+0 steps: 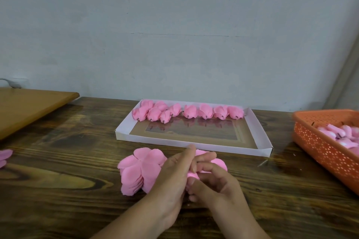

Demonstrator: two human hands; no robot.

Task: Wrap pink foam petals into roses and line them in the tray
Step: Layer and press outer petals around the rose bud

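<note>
A pink foam petal piece is being pinched between left hand and right hand; the tray is lying just beyond, its rose row running left-right.

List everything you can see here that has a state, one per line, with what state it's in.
tray: partly filled, roses along the far side only
finished roses: lying in the tray
petal stack: loose, flat on the table
left hand: grip closed on pink foam
right hand: fingers curled on the same foam
orange basket: holding pink pieces
</note>
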